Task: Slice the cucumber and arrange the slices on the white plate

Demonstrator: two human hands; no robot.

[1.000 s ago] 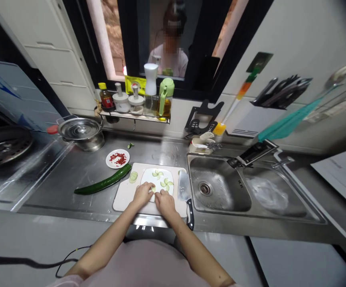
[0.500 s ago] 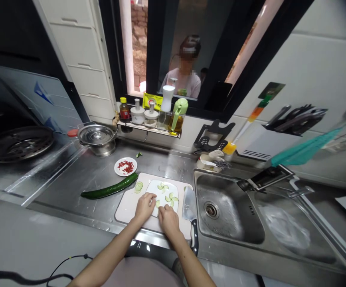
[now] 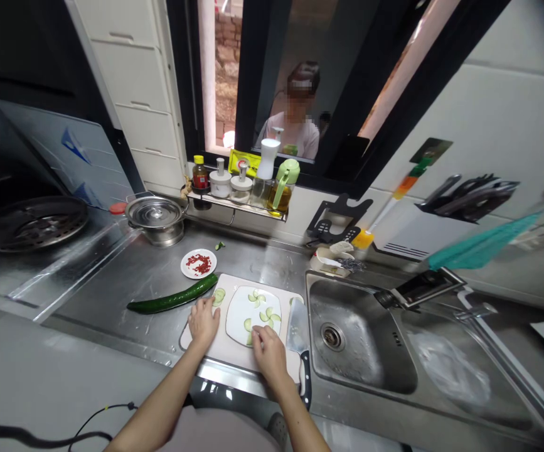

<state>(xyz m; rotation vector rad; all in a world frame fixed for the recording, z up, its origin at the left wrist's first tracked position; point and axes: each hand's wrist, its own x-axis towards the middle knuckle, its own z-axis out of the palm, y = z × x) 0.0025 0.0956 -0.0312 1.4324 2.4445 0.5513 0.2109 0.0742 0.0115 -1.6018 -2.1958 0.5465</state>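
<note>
My left hand (image 3: pixel 204 322) reaches over the left side of the pale cutting board (image 3: pixel 224 358), its fingers extended and its fingertips at a small pile of cucumber slices (image 3: pixel 219 294). Over the lower right of the white square plate (image 3: pixel 237 314) is my right hand (image 3: pixel 270 356). Its fingers are bent together at a thin cucumber slice (image 3: pixel 249 339), partly hidden by the fingertips. Another slice (image 3: pixel 248 324) lies just above. Two pinwheel patterns of cut slices (image 3: pixel 270 315) sit toward the plate's top and right. A cleaver (image 3: pixel 298 326) rests along the board's right edge.
A long cucumber (image 3: pixel 172 299) lies left of the board, below a small dish (image 3: pixel 184 263) of red bits. The sink (image 3: pixel 361 333) is to the right. Behind stand a lidded steel pot (image 3: pixel 163 232) and a rack (image 3: pixel 238 203) of bottles and jars.
My left hand has left the plate and moved left to the pile of cucumber slices. The right hand stays at the plate's lower part. The view has shifted slightly.
</note>
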